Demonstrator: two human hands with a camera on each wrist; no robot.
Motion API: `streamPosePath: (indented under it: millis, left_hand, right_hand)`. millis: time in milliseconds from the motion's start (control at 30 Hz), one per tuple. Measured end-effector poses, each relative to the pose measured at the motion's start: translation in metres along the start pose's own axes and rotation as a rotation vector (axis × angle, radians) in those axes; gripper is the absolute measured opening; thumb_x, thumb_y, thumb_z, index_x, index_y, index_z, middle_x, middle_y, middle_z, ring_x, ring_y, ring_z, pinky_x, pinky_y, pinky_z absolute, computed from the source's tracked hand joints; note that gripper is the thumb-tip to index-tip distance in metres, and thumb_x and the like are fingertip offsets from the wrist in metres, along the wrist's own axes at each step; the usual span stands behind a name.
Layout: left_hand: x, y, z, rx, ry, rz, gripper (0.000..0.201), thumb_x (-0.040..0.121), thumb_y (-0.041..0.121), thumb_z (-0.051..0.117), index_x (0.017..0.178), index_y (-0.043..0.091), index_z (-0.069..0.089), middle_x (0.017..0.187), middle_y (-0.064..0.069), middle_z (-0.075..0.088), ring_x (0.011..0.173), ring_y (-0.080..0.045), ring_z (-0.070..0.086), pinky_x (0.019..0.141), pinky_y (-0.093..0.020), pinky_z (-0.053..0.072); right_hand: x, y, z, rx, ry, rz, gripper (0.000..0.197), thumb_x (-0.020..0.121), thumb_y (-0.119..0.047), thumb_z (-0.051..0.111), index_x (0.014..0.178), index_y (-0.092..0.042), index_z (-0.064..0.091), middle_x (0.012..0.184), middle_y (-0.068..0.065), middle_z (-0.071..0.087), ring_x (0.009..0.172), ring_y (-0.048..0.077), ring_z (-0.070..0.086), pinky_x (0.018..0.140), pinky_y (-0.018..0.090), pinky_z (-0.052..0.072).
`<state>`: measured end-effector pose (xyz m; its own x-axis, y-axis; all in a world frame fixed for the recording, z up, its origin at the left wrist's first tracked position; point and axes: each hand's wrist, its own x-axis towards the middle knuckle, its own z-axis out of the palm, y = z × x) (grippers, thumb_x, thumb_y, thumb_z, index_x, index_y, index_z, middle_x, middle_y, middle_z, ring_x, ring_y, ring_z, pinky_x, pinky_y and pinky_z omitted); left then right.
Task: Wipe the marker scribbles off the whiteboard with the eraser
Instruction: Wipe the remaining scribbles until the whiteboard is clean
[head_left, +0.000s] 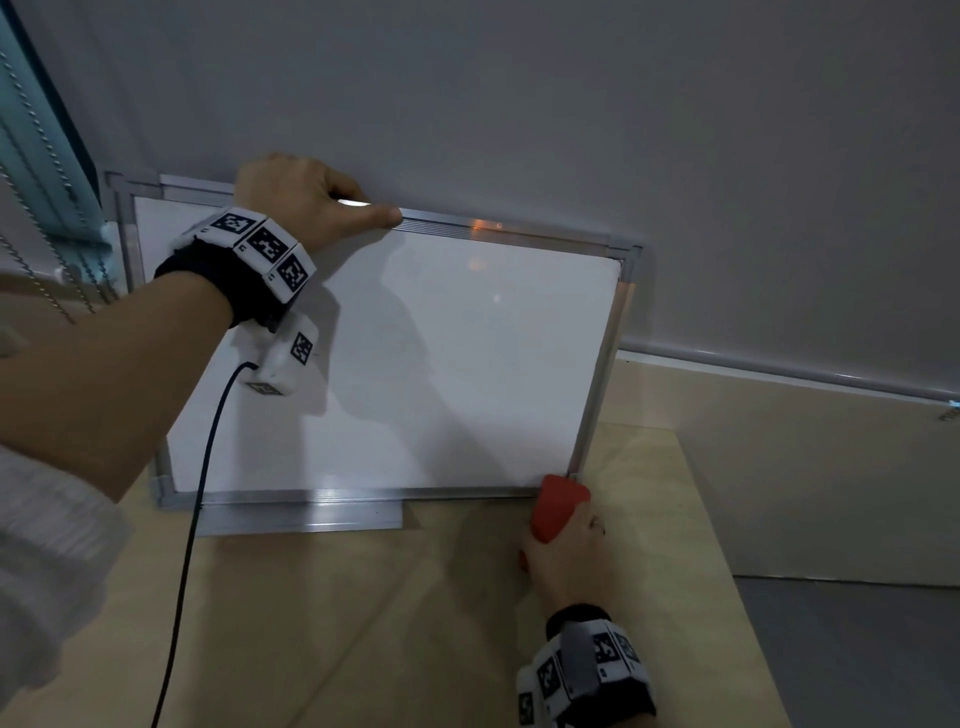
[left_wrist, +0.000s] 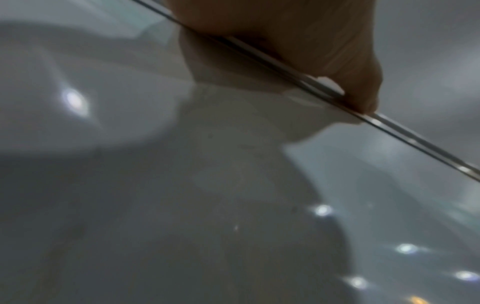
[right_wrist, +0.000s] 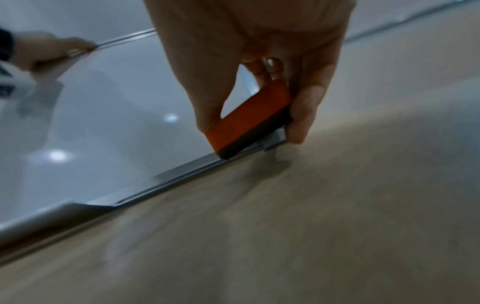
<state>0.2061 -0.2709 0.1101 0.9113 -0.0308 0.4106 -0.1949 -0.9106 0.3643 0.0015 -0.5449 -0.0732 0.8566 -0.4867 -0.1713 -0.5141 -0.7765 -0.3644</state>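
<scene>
A whiteboard (head_left: 441, 364) with a silver frame leans against the grey wall, its bottom edge on the wooden table. Its white surface (right_wrist: 103, 102) shows only faint smudges and reflected lights. My left hand (head_left: 311, 200) grips the top frame edge (left_wrist: 389, 123), thumb along the front. My right hand (head_left: 566, 556) holds a red eraser (head_left: 558, 506) with a dark felt side (right_wrist: 257, 135). The eraser sits at the board's bottom right corner, touching the lower frame.
A pen tray (head_left: 301, 517) juts from the board's lower frame. A black cable (head_left: 197, 519) runs from my left wrist camera down across the board. Window blind chains (head_left: 47, 208) hang at the far left. The table's right edge (head_left: 727, 571) drops to the floor.
</scene>
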Motion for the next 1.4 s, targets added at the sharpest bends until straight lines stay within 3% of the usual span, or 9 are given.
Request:
streamPosePath:
  millis: [300, 433, 533, 600, 700, 867, 1000, 1233, 1400]
  left_hand:
    - [-0.004, 0.001, -0.004, 0.02, 0.005, 0.004, 0.062, 0.069, 0.074, 0.051, 0.087, 0.02, 0.076, 0.07, -0.016, 0.069, 0.079, -0.031, 0.064, 0.068, -0.03, 0.04]
    - [-0.005, 0.003, -0.006, 0.02, -0.021, 0.006, 0.061, 0.071, 0.072, 0.054, 0.089, 0.019, 0.076, 0.062, -0.011, 0.063, 0.078, -0.031, 0.063, 0.069, -0.031, 0.041]
    - [-0.007, 0.005, -0.008, 0.006, -0.032, 0.004, 0.058, 0.072, 0.068, 0.056, 0.09, 0.017, 0.076, 0.06, -0.01, 0.058, 0.076, -0.031, 0.061, 0.077, -0.033, 0.044]
    - [-0.007, 0.006, -0.01, 0.003, -0.051, 0.006, 0.056, 0.072, 0.067, 0.057, 0.091, 0.017, 0.076, 0.067, -0.014, 0.065, 0.081, -0.032, 0.062, 0.083, -0.033, 0.043]
    - [-0.008, 0.008, -0.015, 0.013, -0.078, -0.004, 0.057, 0.072, 0.068, 0.055, 0.089, 0.018, 0.076, 0.067, -0.012, 0.064, 0.077, -0.029, 0.061, 0.079, -0.03, 0.041]
    - [-0.015, 0.012, -0.023, 0.017, -0.099, 0.0, 0.056, 0.073, 0.068, 0.054, 0.089, 0.02, 0.075, 0.08, -0.015, 0.071, 0.084, -0.03, 0.062, 0.091, -0.033, 0.04]
    - [-0.019, 0.014, -0.027, 0.017, -0.089, 0.011, 0.056, 0.073, 0.069, 0.053, 0.088, 0.02, 0.075, 0.08, -0.014, 0.072, 0.087, -0.03, 0.063, 0.097, -0.033, 0.035]
    - [-0.025, 0.013, -0.03, -0.006, -0.081, 0.043, 0.054, 0.075, 0.068, 0.053, 0.086, 0.019, 0.074, 0.078, -0.007, 0.07, 0.087, -0.025, 0.062, 0.095, -0.03, 0.032]
    - [-0.029, 0.01, -0.035, -0.009, -0.059, 0.095, 0.05, 0.077, 0.065, 0.053, 0.088, 0.021, 0.074, 0.081, -0.006, 0.072, 0.086, -0.023, 0.062, 0.085, -0.028, 0.031]
  right_hand:
    - [-0.011, -0.015, -0.004, 0.054, -0.07, 0.007, 0.066, 0.08, -0.039, 0.062, 0.133, -0.01, 0.036, 0.124, 0.009, 0.052, 0.11, 0.026, 0.053, 0.088, 0.029, 0.042]
    - [-0.023, -0.028, 0.0, 0.297, -0.283, -0.137, 0.062, 0.074, -0.039, 0.071, 0.126, -0.019, 0.044, 0.114, -0.002, 0.056, 0.093, 0.012, 0.053, 0.081, 0.022, 0.047]
    - [-0.037, -0.035, -0.004, 0.418, -0.418, -0.281, 0.051, 0.075, -0.029, 0.072, 0.117, -0.027, 0.044, 0.095, -0.013, 0.053, 0.075, -0.003, 0.052, 0.057, 0.005, 0.042]
    - [-0.044, -0.039, 0.002, 0.309, -0.452, -0.451, 0.064, 0.074, -0.028, 0.071, 0.13, -0.025, 0.042, 0.107, -0.009, 0.052, 0.087, 0.0, 0.054, 0.062, 0.005, 0.038]
    - [-0.041, -0.045, 0.018, 0.1, -0.268, -0.675, 0.069, 0.074, -0.032, 0.068, 0.137, -0.022, 0.042, 0.123, -0.001, 0.05, 0.111, 0.019, 0.051, 0.087, 0.022, 0.041]
    - [-0.02, -0.067, 0.038, -0.059, 0.178, -0.951, 0.063, 0.056, -0.047, 0.056, 0.115, -0.027, 0.048, 0.109, -0.011, 0.046, 0.096, 0.016, 0.042, 0.082, 0.032, 0.046]
    - [-0.017, -0.093, 0.05, -0.035, 0.157, -1.061, 0.064, 0.058, -0.05, 0.057, 0.117, -0.027, 0.047, 0.112, -0.013, 0.043, 0.099, 0.015, 0.04, 0.089, 0.029, 0.028]
    - [-0.048, -0.127, 0.081, -0.073, -0.053, -1.293, 0.051, 0.07, -0.055, 0.048, 0.107, -0.027, 0.068, 0.098, -0.005, 0.066, 0.082, 0.015, 0.058, 0.075, 0.023, 0.05]
    - [-0.051, -0.131, 0.088, -0.227, 0.05, -1.13, 0.04, 0.068, -0.059, 0.041, 0.081, -0.036, 0.071, 0.08, -0.008, 0.062, 0.07, 0.013, 0.056, 0.07, 0.025, 0.029]
